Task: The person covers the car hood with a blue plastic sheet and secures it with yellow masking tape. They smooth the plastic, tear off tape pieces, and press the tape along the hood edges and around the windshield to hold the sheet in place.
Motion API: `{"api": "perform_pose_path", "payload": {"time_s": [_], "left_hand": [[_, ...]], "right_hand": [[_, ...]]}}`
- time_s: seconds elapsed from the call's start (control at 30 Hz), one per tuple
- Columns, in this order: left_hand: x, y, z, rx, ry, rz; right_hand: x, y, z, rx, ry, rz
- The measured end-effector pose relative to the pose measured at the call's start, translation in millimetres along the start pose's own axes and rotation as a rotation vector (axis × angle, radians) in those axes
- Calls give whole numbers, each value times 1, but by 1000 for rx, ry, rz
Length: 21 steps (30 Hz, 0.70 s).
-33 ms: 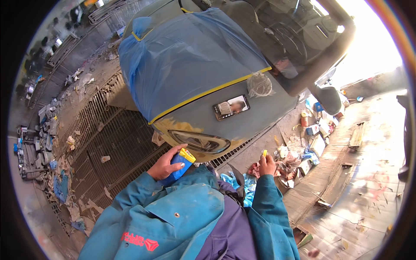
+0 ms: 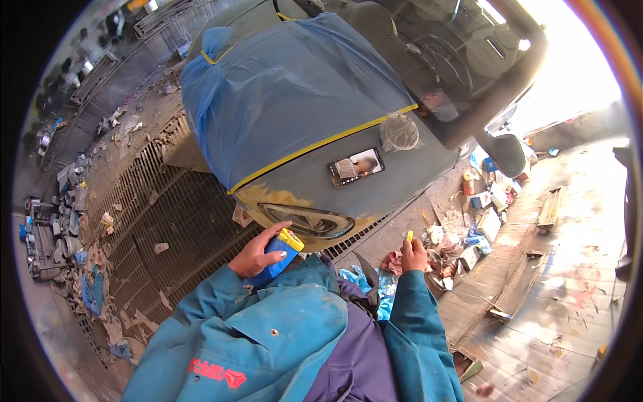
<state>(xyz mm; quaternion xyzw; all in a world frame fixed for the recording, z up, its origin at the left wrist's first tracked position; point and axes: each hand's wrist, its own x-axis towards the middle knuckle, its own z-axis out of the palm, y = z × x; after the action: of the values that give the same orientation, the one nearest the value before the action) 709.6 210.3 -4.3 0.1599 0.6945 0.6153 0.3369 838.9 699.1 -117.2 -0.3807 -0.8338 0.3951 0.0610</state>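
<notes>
My left hand [image 2: 253,258] is closed around a roll of masking film [image 2: 273,268], blue with yellow tape at its upper end, close to the car's headlight [image 2: 305,220]. To the right, my right hand [image 2: 414,257] pinches a small strip of yellow tape [image 2: 409,236] that sticks up above the fingertips. The two hands are well apart, both in front of my body. Blue masking film [image 2: 295,87] drapes the car's hood, its near edge held by yellow tape [image 2: 321,142]. Bare grey and tan patches show on the fender [image 2: 395,173] around the headlight.
A phone [image 2: 355,167] with a lit screen lies on the fender, beside a clear plastic cup [image 2: 400,134]. The side mirror [image 2: 506,154] juts out at right. Floor grating [image 2: 177,234] runs under the car. Crumpled litter and boxes [image 2: 489,224] lie on the right; more litter [image 2: 94,288] lines the left.
</notes>
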Motion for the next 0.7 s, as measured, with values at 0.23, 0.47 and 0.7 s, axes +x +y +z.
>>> {"api": "perform_pose_path", "payload": {"time_s": [0.23, 0.47, 0.7], "left_hand": [[48, 19, -9, -42, -111, 11], [50, 32, 8, -70, -13, 22], [35, 36, 62, -132, 271, -73]], "right_hand": [[14, -41, -29, -262, 122, -262], [99, -118, -62, -387, 225, -691], [245, -285, -55, -293, 99, -1271]]}}
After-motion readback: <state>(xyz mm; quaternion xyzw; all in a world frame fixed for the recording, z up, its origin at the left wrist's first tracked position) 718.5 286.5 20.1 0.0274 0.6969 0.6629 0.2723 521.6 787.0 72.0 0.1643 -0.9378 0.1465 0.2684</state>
